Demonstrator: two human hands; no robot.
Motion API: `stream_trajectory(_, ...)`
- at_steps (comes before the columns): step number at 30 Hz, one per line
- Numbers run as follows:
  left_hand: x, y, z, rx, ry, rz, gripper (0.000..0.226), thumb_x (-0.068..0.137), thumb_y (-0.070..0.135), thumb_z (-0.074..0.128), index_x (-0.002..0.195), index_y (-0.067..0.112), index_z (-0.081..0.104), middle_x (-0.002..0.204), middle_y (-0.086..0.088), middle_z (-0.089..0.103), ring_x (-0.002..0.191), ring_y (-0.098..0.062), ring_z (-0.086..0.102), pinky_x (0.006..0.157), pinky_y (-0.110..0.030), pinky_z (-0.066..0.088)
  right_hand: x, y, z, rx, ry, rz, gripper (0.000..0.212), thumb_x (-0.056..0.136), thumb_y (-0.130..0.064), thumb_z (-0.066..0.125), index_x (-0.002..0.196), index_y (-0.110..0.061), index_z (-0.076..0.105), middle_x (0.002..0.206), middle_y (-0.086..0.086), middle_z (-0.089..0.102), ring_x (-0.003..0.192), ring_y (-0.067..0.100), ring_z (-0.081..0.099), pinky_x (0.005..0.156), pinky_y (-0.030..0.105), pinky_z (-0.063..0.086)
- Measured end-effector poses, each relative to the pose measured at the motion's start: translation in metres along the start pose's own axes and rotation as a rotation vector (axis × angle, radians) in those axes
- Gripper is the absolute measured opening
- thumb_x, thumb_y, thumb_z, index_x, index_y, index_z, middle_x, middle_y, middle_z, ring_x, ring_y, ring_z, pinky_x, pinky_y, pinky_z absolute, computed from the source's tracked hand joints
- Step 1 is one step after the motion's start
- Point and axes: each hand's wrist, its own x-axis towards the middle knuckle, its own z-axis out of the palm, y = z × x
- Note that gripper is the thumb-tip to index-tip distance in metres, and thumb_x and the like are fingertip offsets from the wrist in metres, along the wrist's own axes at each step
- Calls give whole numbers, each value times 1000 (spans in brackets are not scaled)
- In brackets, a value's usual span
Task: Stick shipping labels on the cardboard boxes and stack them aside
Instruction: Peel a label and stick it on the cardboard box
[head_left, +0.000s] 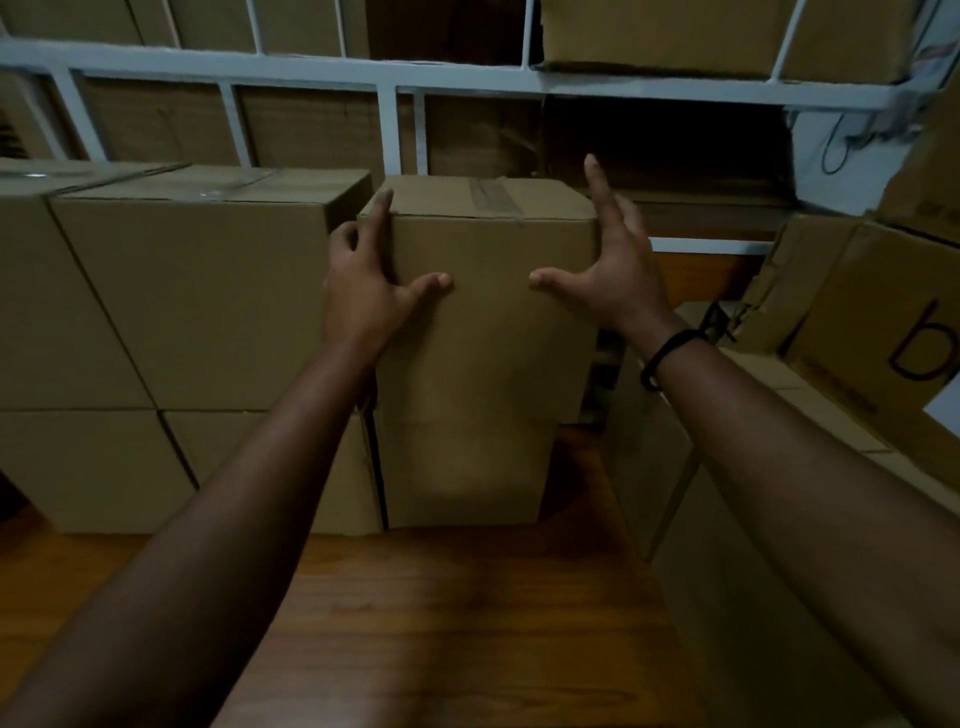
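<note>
Cardboard box (483, 332) flanked by spread left hand (363, 296) and right hand (613, 275)

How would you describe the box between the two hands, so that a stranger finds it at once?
Start at the white metal rack across the back. Below its middle, on the wooden surface, stands the tall box, at the right end of the stacked cartons. Unlike them it is narrower, with tape on top, and the left hand touches it.

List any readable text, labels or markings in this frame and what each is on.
"b": large dark letter on the tilted box at far right, cut off by the frame edge.
Small dark print along that box's lower edge: too blurred to read.
Centre box between the hands: tape only, no label or text visible.
</note>
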Motion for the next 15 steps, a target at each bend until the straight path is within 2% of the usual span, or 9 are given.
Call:
stream_trajectory(2, 10, 6, -5, 22, -42, -25, 106, 68, 48, 84, 153, 43, 20, 152, -8, 35, 134, -27, 39, 102, -44, 41, 8, 0, -3, 27, -10, 62, 113, 66, -46, 84, 151, -47, 8, 156, 9, 23, 140, 30, 30, 97, 42, 42)
stream_trajectory(4, 15, 9, -8, 10, -90, -64, 104, 67, 43, 86, 151, 41, 25, 150, -6, 41, 134, -27, 40, 104, -50, 42, 14, 2, -5, 78, -53, 127, 105, 65, -43, 85, 149, -46, 21, 155, 6, 28, 140, 28, 29, 104, 45, 40)
stream_trajectory(8, 18, 14, -9, -7, -85, -80, 88, 66, 34, 87, 142, 35, 42, 142, -6, 50, 127, -25, 50, 98, -51, 51, 22, 0, -13, 87, -142, 170, 83, 67, -39, 85, 140, -33, 46, 147, 0, 42, 133, 22, 40, 97, 36, 43)
stream_trajectory(15, -3, 21, -22, -31, -85, -16, 86, 66, 35, 86, 141, 32, 44, 140, -7, 52, 124, -24, 54, 95, -47, 53, -5, -9, -29, 67, -83, 138, 80, 68, -39, 84, 138, -27, 49, 147, 0, 45, 134, 19, 40, 104, 38, 43)
